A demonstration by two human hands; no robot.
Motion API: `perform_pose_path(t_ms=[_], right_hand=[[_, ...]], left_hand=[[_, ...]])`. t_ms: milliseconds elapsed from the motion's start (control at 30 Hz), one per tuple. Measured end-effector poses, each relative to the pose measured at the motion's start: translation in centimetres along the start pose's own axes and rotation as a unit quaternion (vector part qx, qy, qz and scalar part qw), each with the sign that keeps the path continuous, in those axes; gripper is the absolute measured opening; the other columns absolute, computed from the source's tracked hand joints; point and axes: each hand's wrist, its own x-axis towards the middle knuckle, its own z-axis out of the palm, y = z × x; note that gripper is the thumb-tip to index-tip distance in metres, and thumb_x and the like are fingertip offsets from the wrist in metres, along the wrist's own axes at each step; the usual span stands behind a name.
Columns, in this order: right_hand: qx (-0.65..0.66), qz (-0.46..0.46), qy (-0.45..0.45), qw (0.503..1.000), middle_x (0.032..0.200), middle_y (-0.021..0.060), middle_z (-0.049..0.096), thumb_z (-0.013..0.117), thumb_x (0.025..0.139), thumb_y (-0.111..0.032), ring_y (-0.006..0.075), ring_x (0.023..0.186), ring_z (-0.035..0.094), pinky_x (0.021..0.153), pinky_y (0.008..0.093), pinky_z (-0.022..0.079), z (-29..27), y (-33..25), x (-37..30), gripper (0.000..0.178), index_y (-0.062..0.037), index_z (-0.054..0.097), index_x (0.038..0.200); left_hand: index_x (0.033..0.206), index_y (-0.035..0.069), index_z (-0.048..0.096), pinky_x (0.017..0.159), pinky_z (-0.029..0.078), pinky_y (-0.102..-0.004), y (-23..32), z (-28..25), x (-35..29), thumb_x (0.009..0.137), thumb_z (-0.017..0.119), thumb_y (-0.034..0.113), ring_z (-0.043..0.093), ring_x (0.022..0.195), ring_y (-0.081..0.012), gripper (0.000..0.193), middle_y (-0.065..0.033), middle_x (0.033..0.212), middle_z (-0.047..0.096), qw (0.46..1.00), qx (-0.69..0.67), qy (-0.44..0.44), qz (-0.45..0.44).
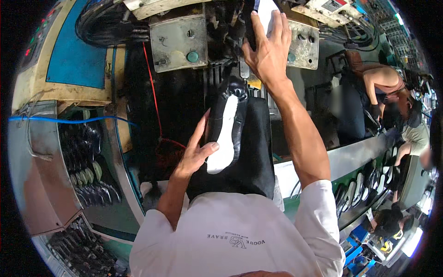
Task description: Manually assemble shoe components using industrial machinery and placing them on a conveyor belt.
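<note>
A black shoe upper with a white sole-shaped bottom lies sole up above my lap, its bunched black toe end pointing away from me. My left hand grips it at the near left side, thumb on the white bottom and fingers along the black side. Farther off, at the machine, my right hand is on a second black shoe with a white bottom. Its fingers lie over the white surface and its thumb is at the left side. The far end of this second shoe is cut off by the picture's edge.
Metal machine boxes with green buttons flank the second shoe. A blue hose and a red cord run on the left. Racks of black shoes stand left; more shoes lie along a conveyor at right. Other people work there.
</note>
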Motion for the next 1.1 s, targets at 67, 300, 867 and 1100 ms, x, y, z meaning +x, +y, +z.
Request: perform_pose_path(t_ms=[67, 300, 867, 1100], right_hand=[[-0.001, -0.016, 0.005, 1.000, 0.162, 0.0363, 0.034, 0.082, 0.084, -0.031, 0.0577, 0.153, 0.027, 0.124, 0.0688, 0.027, 0.3, 0.5, 0.1, 0.080, -0.0185, 0.053, 0.157], [-0.016, -0.005, -0.023, 1.000, 0.160, 0.0400, 0.034, 0.080, 0.084, -0.020, 0.0565, 0.151, 0.030, 0.127, 0.0622, 0.027, -0.5, -0.4, 2.7, 0.083, -0.0073, 0.048, 0.160], [-0.088, -0.057, 0.033, 0.994, 0.145, 0.0394, 0.053, 0.076, 0.089, -0.031, 0.0520, 0.142, 0.046, 0.122, 0.0562, 0.036, 5.3, 4.7, 15.9, 0.072, -0.0031, 0.056, 0.152], [-0.135, -0.013, -0.225, 0.965, 0.152, 0.0324, 0.050, 0.079, 0.091, -0.026, 0.0471, 0.141, 0.052, 0.115, 0.0605, 0.043, 5.4, 0.1, 18.9, 0.066, -0.0023, 0.057, 0.150]], left_hand=[[0.174, 0.006, 0.018, 0.131, 0.024, -0.0426, -0.2, 0.3, 0.4, 0.094, 0.069, 0.009, 0.026, 0.163, -0.0272, 0.095, -0.0142, 0.177, 0.027, 1.000, 0.005, -0.008, 0.003], [0.173, 0.003, 0.020, 0.132, 0.023, -0.0429, -1.2, 0.4, 0.5, 0.088, 0.075, 0.007, 0.030, 0.162, -0.0288, 0.101, -0.0174, 0.176, 0.029, 0.998, 0.058, 0.013, 0.012], [0.158, 0.001, 0.042, 0.091, 0.057, -0.0486, -3.4, -0.9, 3.6, 0.067, 0.102, 0.015, 0.066, 0.107, -0.0456, 0.110, -0.0314, 0.131, 0.057, 0.849, 0.422, 0.088, 0.304], [0.165, -0.003, 0.033, 0.132, 0.025, -0.0468, -3.3, -1.4, -1.2, 0.081, 0.096, 0.034, 0.034, 0.159, -0.0356, 0.112, -0.0244, 0.170, 0.036, 0.945, 0.319, 0.072, 0.022]])
